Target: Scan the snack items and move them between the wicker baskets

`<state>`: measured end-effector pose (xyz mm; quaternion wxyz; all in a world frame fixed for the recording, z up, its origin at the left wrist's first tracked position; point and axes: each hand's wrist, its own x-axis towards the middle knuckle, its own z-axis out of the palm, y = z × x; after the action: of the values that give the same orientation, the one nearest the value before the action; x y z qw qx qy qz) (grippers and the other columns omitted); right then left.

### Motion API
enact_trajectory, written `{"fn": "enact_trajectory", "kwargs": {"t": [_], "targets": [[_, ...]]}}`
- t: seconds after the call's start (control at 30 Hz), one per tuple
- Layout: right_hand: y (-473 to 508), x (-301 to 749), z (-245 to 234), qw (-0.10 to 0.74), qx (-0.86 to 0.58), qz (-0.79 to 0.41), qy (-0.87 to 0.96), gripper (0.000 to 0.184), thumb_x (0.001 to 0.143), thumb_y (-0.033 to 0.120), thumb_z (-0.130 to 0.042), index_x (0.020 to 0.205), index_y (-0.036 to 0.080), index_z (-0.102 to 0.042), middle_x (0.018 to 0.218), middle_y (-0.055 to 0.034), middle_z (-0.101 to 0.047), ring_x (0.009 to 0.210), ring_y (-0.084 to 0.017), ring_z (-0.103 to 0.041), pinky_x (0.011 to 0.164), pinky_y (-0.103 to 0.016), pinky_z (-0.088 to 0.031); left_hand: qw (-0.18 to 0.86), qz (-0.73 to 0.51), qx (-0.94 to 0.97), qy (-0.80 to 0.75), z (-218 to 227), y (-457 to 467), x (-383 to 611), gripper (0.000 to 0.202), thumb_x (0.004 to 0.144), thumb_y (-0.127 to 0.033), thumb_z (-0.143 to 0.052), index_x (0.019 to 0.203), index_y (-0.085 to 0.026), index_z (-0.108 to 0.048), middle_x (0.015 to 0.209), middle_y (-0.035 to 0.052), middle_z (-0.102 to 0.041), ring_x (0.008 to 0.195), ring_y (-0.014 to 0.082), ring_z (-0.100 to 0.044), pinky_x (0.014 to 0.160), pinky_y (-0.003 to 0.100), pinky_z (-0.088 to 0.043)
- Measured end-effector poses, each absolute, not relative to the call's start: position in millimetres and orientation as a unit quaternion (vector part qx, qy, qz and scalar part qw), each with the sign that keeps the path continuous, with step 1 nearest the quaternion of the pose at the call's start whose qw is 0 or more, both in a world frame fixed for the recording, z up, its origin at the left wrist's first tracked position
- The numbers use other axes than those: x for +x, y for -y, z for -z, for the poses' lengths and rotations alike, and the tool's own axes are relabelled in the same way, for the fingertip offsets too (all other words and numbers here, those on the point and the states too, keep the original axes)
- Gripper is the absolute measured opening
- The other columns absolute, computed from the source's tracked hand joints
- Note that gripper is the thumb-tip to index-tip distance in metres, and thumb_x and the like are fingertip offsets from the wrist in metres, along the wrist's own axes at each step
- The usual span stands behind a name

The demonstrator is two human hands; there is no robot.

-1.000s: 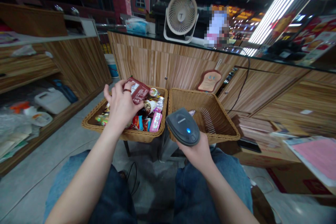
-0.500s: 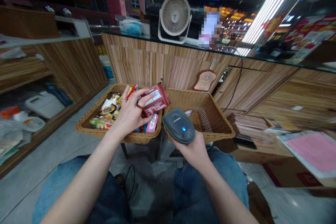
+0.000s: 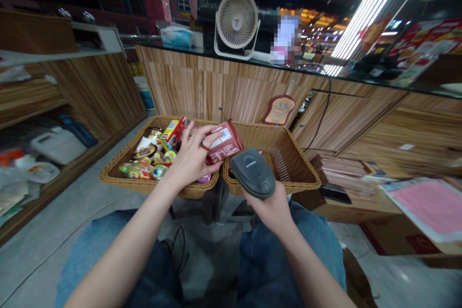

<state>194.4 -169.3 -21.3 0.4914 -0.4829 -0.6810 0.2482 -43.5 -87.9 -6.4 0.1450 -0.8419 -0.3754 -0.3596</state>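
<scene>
Fingers (image 3: 200,134) of the left hand (image 3: 191,156) close on a dark red snack packet (image 3: 224,143), holding it just right of them, above the gap between two baskets. Beneath those fingers, the left wicker basket (image 3: 108,178) holds mixed snacks (image 3: 151,154); the right hand (image 3: 272,209) wraps around a gray handheld barcode scanner (image 3: 250,172) over the right wicker basket (image 3: 306,178).

The one head-worn view looks forward and down from above the person's denim-covered lap (image 3: 119,262), close over two wicker baskets (image 3: 122,178) and facing the wood-panelled counter (image 3: 216,91) just beyond them.
</scene>
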Motion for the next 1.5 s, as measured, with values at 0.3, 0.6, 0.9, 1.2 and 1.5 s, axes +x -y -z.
{"fn": "enact_trajectory", "kwargs": {"t": [0.3, 0.6, 0.9, 1.2, 1.5], "targets": [[170, 199, 21, 0.494, -0.488, -0.239, 0.679, 0.019, 0.079, 0.033, -0.07, 0.065, 0.023, -0.062, 0.052, -0.0026, -0.067, 0.06, -0.026, -0.071, 0.058, -0.032, -0.058, 0.028, 0.331, -0.893, 0.304, 21, 85, 19, 0.059, 0.091, -0.019, -0.064, 0.148, -0.023, -0.048, 0.146, 0.0126, -0.06, 0.143, 0.0271, -0.052, 0.132, 0.062, -0.002], [171, 194, 19, 0.489, -0.478, -0.232, 0.692, 0.019, 0.079, 0.032, -0.071, 0.064, 0.024, -0.062, 0.058, -0.0045, -0.071, 0.063, -0.027, -0.073, 0.058, -0.032, -0.058, 0.083, 0.316, -0.869, 0.372, 5, 94, -13, 0.05, 0.092, -0.015, -0.063, 0.141, -0.023, -0.057, 0.144, 0.0137, -0.062, 0.14, 0.0289, -0.055, 0.129, 0.066, -0.006], [169, 179, 22, 0.488, -0.449, -0.229, 0.713, 0.016, 0.08, 0.031, -0.071, 0.069, 0.022, -0.063, 0.066, -0.0073, -0.076, 0.067, -0.027, -0.075, 0.057, -0.031, -0.058, 0.113, 0.264, -0.766, 0.575, -4, 104, -163, 0.047, 0.083, -0.064, -0.074, 0.106, -0.023, -0.075, 0.12, 0.0121, -0.075, 0.122, 0.0398, -0.064, 0.118, 0.072, -0.025], [165, 175, 25, 0.483, -0.451, -0.221, 0.717, 0.016, 0.08, 0.031, -0.071, 0.068, 0.023, -0.064, 0.058, -0.0044, -0.071, 0.068, -0.028, -0.075, 0.062, -0.033, -0.059, -0.035, 0.202, -0.762, 0.615, 0, 118, -218, 0.055, 0.079, -0.079, -0.062, 0.083, -0.026, -0.079, 0.08, 0.0045, -0.079, 0.076, 0.0302, -0.073, 0.082, 0.045, -0.054], [165, 175, 26, 0.483, -0.452, -0.23, 0.714, 0.016, 0.08, 0.031, -0.071, 0.068, 0.023, -0.065, 0.065, -0.0075, -0.075, 0.067, -0.028, -0.075, 0.06, -0.034, -0.06, 0.1, 0.5, -0.674, 0.535, -28, 127, -146, 0.036, 0.09, -0.06, -0.07, 0.106, -0.028, -0.076, 0.108, -0.0011, -0.08, 0.103, 0.0257, -0.072, 0.102, 0.048, -0.052]]}}
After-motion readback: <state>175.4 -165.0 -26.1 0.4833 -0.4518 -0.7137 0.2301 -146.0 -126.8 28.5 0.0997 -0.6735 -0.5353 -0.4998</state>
